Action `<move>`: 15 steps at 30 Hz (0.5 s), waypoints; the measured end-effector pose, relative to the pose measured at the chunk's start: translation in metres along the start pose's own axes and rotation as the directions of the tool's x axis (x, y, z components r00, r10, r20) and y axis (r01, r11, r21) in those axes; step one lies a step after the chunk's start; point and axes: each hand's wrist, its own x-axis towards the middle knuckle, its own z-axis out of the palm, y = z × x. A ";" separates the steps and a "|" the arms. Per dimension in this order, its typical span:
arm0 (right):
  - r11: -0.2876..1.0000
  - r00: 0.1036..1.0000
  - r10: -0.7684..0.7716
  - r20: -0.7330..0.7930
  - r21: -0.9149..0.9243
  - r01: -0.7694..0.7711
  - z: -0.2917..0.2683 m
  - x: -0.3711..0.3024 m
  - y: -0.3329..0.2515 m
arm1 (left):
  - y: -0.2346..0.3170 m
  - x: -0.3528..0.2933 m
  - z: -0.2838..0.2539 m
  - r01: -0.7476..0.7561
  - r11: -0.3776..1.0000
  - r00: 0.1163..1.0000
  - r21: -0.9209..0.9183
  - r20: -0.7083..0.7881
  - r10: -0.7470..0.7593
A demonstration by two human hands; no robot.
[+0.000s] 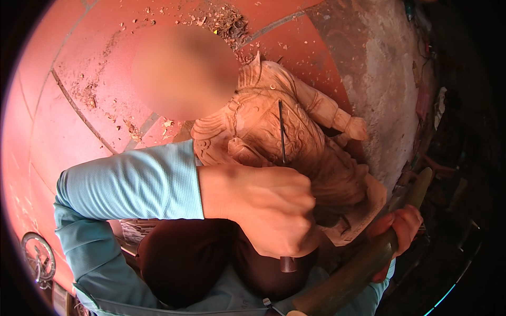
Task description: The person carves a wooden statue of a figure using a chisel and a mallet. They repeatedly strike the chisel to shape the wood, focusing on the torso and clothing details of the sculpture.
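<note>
A carved wooden statue in a robe with folds and relief patterns lies in front of my knees. Its upper end is smeared by a blurred oval. My left hand is closed round the handle of a chisel. The thin dark shaft points away from me over the carved torso, and the brown handle end sticks out below my fist. Whether the tip touches the wood I cannot tell. At the lower right, my right hand grips a thick wooden club, held slantwise beside the statue's base.
Wood chips are strewn over the red tiled floor. A rough grey concrete strip runs along the right of the statue, with dark clutter beyond it. At the far left edge is a bicycle wheel. My bent knees are below.
</note>
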 end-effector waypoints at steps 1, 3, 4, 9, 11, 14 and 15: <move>0.999 0.999 0.034 0.028 -0.042 -0.033 0.001 -0.002 -0.001 | -0.002 -0.001 0.001 -0.013 1.000 0.999 -0.016 0.037 0.014; 0.997 0.997 0.074 0.009 -0.038 -0.073 0.005 -0.008 0.002 | -0.006 0.004 0.006 -0.039 0.999 0.998 0.021 0.045 0.038; 0.997 0.996 0.080 -0.037 0.008 -0.079 0.010 -0.013 0.007 | -0.005 0.013 0.008 -0.038 0.996 0.999 0.085 0.006 0.038; 0.942 0.969 0.244 0.039 0.226 -0.246 0.011 -0.030 0.043 | -0.022 0.076 0.038 0.246 0.894 0.922 0.374 -0.375 -0.097; 0.927 0.901 0.359 0.246 0.023 -0.375 0.009 -0.034 0.058 | -0.039 0.094 0.051 0.381 0.854 0.862 0.354 -0.469 -0.190; 0.733 0.805 0.585 0.101 0.357 -0.578 0.035 -0.033 0.078 | -0.055 0.105 0.049 0.531 0.794 0.788 0.296 -0.517 -0.334; 0.647 0.738 0.659 0.146 0.390 -0.655 0.039 -0.032 0.083 | -0.061 0.105 0.047 0.576 0.771 0.762 0.272 -0.520 -0.386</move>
